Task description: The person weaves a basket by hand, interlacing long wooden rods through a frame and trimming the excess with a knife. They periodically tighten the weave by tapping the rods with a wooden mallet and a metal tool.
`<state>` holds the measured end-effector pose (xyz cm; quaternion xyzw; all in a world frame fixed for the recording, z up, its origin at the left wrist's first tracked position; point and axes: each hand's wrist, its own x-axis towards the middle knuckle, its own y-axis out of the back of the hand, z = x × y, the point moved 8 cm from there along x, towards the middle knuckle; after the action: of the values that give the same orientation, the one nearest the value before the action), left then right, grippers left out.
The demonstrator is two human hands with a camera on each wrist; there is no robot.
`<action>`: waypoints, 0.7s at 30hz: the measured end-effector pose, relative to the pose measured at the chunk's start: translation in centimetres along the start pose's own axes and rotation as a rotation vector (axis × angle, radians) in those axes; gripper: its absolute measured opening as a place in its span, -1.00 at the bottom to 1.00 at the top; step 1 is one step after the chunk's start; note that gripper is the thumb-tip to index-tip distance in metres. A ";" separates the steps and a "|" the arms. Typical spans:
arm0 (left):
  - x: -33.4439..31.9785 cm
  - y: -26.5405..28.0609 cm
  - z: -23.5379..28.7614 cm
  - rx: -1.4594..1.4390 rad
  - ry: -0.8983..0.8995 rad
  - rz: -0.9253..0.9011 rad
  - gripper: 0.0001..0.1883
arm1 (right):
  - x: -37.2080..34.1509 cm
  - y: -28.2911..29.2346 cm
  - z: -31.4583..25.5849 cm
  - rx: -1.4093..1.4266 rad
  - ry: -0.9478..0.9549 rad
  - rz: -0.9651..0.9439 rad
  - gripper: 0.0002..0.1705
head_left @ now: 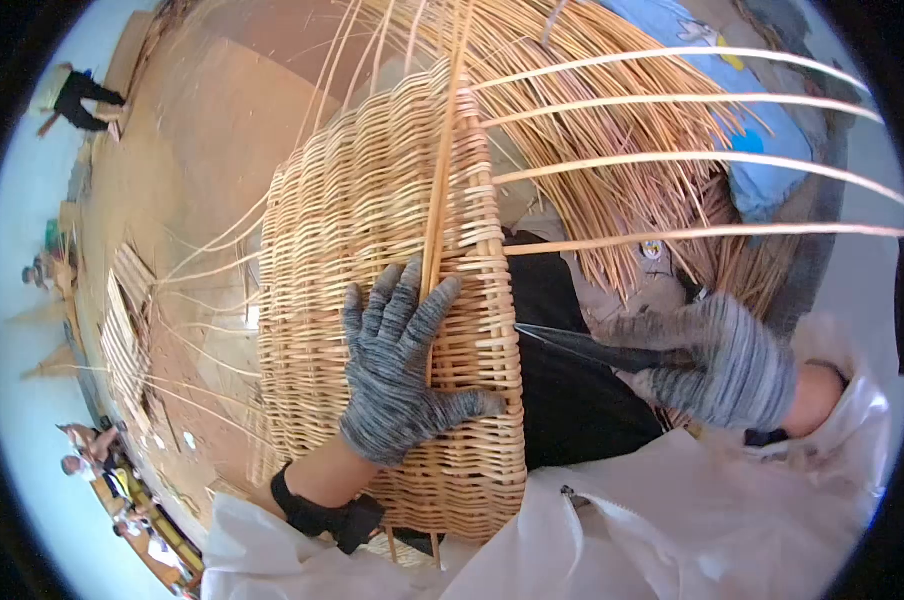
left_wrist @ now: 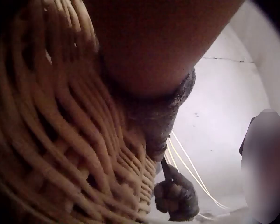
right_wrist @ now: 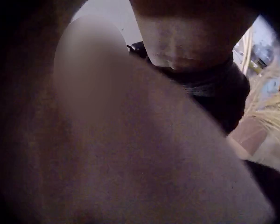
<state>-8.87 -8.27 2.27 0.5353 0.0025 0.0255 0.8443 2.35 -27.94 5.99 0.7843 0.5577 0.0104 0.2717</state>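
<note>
A woven wicker basket (head_left: 372, 180) with long loose cane stakes lies across the lap. My left hand (head_left: 397, 365), in a grey knit glove, rests flat on its weave with fingers spread. A few long canes (head_left: 444, 190) run along the side and pass under this hand between index finger and thumb. To the right of the basket, my gloved right hand (head_left: 717, 365) grips a pointed awl (head_left: 582, 345), slightly blurred. The awl's tip meets the basket's edge. In the left wrist view the weave (left_wrist: 60, 121) fills the left side, with the gripping right hand (left_wrist: 177, 196) below.
A large bundle of loose canes (head_left: 612, 150) lies beyond the basket, beside a blue cloth (head_left: 772, 170). Four stakes stick out rightward from the basket's edge. Flat wooden strips (head_left: 130, 320) lie on the floor at left. A person (head_left: 77, 98) stands far off; others sit lower left.
</note>
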 end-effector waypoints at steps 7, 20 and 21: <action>1.2 1.0 -0.2 -0.008 0.038 -0.054 0.09 | 4.6 3.1 -1.4 0.065 -0.215 -0.394 -0.60; 2.4 0.2 -1.7 -0.075 0.114 -0.160 0.07 | 6.4 2.5 2.1 -0.071 0.138 -0.299 -0.52; 1.2 1.1 -1.0 -0.080 0.114 -0.166 0.07 | 5.9 2.2 2.1 0.021 0.037 -0.340 -0.51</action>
<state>-7.71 -6.81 2.81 0.4970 0.0937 -0.0141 0.8626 7.12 -24.12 3.46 0.6812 0.6873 -0.0272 0.2509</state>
